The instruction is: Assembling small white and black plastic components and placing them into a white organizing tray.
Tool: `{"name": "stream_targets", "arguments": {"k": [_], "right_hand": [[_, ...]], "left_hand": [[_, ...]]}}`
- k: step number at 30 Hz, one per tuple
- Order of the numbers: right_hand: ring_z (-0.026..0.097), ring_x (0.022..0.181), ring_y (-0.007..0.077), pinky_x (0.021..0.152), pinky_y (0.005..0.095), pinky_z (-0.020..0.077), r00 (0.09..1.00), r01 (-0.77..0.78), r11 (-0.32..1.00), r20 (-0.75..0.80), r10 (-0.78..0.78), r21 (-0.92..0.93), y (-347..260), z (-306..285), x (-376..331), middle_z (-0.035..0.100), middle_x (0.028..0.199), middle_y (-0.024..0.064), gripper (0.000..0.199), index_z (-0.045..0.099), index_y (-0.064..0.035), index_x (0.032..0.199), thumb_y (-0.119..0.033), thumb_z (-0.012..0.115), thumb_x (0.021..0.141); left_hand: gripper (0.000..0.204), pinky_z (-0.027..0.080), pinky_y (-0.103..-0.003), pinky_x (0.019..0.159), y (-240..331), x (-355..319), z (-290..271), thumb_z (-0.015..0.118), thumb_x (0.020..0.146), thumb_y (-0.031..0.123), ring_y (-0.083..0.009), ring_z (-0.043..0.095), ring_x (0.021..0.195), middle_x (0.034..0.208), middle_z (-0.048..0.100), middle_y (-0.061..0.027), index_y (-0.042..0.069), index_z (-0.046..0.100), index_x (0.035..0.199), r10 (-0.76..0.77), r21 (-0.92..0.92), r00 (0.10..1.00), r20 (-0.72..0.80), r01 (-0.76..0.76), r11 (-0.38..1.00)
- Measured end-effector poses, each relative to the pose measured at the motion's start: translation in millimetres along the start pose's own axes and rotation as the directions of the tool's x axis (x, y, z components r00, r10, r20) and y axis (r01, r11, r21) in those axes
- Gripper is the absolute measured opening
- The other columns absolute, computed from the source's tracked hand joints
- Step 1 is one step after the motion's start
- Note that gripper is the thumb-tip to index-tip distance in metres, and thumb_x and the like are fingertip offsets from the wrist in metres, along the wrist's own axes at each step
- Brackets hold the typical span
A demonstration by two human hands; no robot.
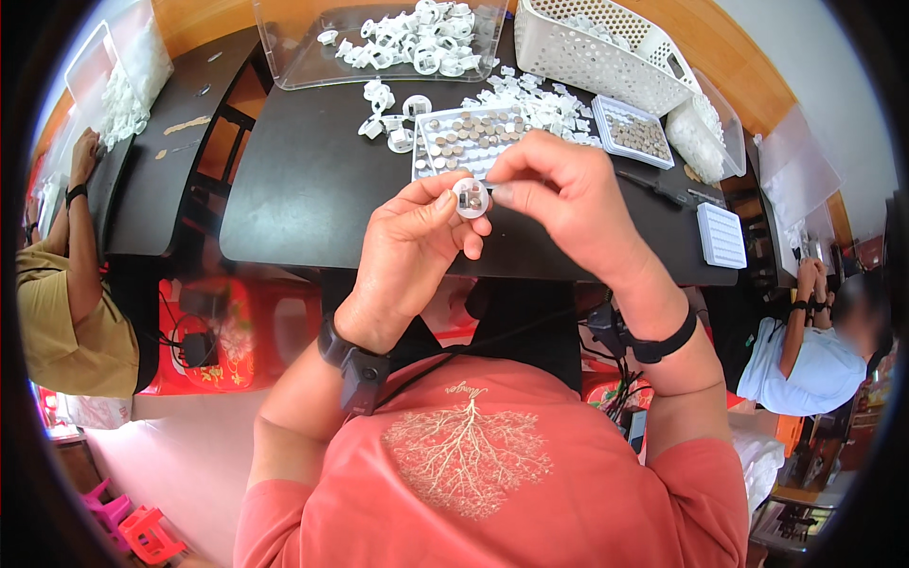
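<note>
Above the near edge of the dark table, my left hand (402, 237) pinches a small round white plastic housing (471, 210) between thumb and fingers. Dark and metallic bits show inside the housing. My right hand (573, 194) is closed, its thumb and forefinger pressed together at the housing's right side. A small dark bit shows at those fingertips, too little to name. Just behind my hands lies a white tray (423, 170) of silver button cells, partly covered by my right hand. Several white round housings (401, 140) lie beside the tray on its left.
A clear bin (294, 74) of white housings stands at the back. Small white plastic parts (540, 102) lie heaped before a white perforated basket (606, 62). To the right are another cell tray (632, 137), a screwdriver (668, 192) and a white ridged tray (721, 237). People sit at both sides.
</note>
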State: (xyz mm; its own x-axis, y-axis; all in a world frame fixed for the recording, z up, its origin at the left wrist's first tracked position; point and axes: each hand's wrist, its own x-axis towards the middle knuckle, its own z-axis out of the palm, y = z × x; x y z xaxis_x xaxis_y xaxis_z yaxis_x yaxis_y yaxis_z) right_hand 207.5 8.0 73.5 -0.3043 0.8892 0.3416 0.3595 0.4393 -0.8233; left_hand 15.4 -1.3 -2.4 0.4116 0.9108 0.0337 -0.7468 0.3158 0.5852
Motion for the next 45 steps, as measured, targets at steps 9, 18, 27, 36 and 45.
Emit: {"name": "stream_targets", "arguments": {"k": [9,18,27,36,45], "right_hand": [[0.067,0.070,0.0206,0.064,0.0310,0.0520,0.995,0.071,0.997,0.074,-0.070,-0.017,2.9,5.6,-19.4,0.064,0.081,0.0085,0.010,0.065,-0.0017,0.091,0.000,0.070,0.082],[0.068,0.071,0.0268,0.062,0.0343,0.0529,0.963,0.225,0.966,-0.121,-0.240,-0.126,24.3,17.9,-35.8,0.064,0.085,0.0090,0.008,0.063,-0.0042,0.092,0.000,0.066,0.086],[0.068,0.070,0.0269,0.059,0.0347,0.0526,0.941,0.223,0.956,-0.213,-0.261,-0.190,30.9,23.5,-46.3,0.063,0.084,0.0091,0.011,0.062,-0.0052,0.094,-0.002,0.069,0.085],[0.068,0.069,0.0257,0.058,0.0339,0.0524,0.917,0.241,0.955,-0.283,-0.282,-0.171,31.7,30.6,-47.1,0.062,0.083,0.0088,0.013,0.062,-0.0044,0.094,0.000,0.070,0.085],[0.066,0.067,0.0247,0.058,0.0327,0.0514,0.937,0.238,0.971,-0.268,-0.223,0.023,40.8,32.4,-48.3,0.061,0.083,0.0089,0.012,0.061,-0.0030,0.093,0.001,0.069,0.085]], "left_hand": [[0.027,0.049,-0.032,0.069,-0.3,0.0,9.6,0.058,0.099,0.013,-0.0224,0.063,0.087,0.107,0.067,-0.0140,-0.003,0.060,0.121,0.010,0.103,1.000,-0.018,-0.008,0.995],[0.025,0.052,-0.032,0.068,-3.0,3.1,20.5,0.062,0.097,0.008,-0.0207,0.064,0.082,0.104,0.068,-0.0155,-0.007,0.061,0.116,0.012,0.163,0.998,-0.064,-0.002,0.987],[0.023,0.051,-0.031,0.067,-5.1,2.7,27.5,0.062,0.096,0.007,-0.0203,0.063,0.081,0.104,0.067,-0.0145,-0.007,0.062,0.115,-0.007,0.214,0.995,-0.100,0.029,0.976],[0.026,0.049,-0.030,0.064,-4.7,1.1,29.0,0.058,0.099,0.010,-0.0210,0.064,0.080,0.103,0.068,-0.0142,-0.006,0.059,0.119,-0.013,0.284,0.993,-0.114,0.045,0.958],[0.027,0.049,-0.030,0.064,-3.5,0.2,29.3,0.058,0.099,0.011,-0.0203,0.065,0.080,0.102,0.068,-0.0139,-0.006,0.059,0.119,-0.011,0.292,0.995,-0.103,0.041,0.955]]}}
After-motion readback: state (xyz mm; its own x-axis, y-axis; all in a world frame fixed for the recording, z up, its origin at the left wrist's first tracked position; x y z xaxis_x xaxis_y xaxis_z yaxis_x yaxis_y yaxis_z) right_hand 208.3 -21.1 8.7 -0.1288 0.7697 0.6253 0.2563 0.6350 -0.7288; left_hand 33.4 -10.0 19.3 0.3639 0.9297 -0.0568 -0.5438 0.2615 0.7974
